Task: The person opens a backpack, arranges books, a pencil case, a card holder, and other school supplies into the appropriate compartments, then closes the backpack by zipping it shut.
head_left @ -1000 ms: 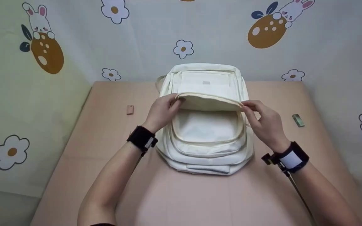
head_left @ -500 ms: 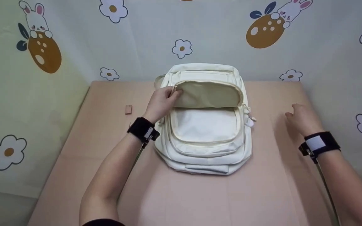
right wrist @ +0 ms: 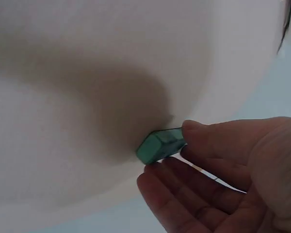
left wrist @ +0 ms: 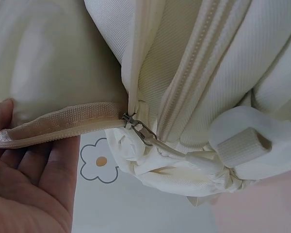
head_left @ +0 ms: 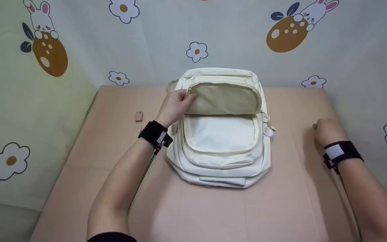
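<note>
A white backpack (head_left: 227, 161) lies on the table with its front pocket unzipped and the flap (head_left: 225, 99) lifted. My left hand (head_left: 175, 105) pinches the left edge of that flap between thumb and fingers. The left wrist view shows the zipper slider (left wrist: 138, 128) at the end of the opened zip, beside the hand. At the right of the table, my right hand (head_left: 329, 132) pinches a small green rectangular block (right wrist: 157, 145) between thumb and fingertips. Most of the block is hidden by the hand in the head view.
A small pink rectangular piece (head_left: 139, 116) lies on the table left of the backpack. Zipper pulls and a white round tag (head_left: 268, 131) hang at the backpack's right side. Patterned cloth walls (head_left: 160, 43) stand behind and beside the table.
My right hand has let go of the flap's right edge, moved right and taken hold of the green block. The left hand has raised the flap further, uncovering more of its inner side.
</note>
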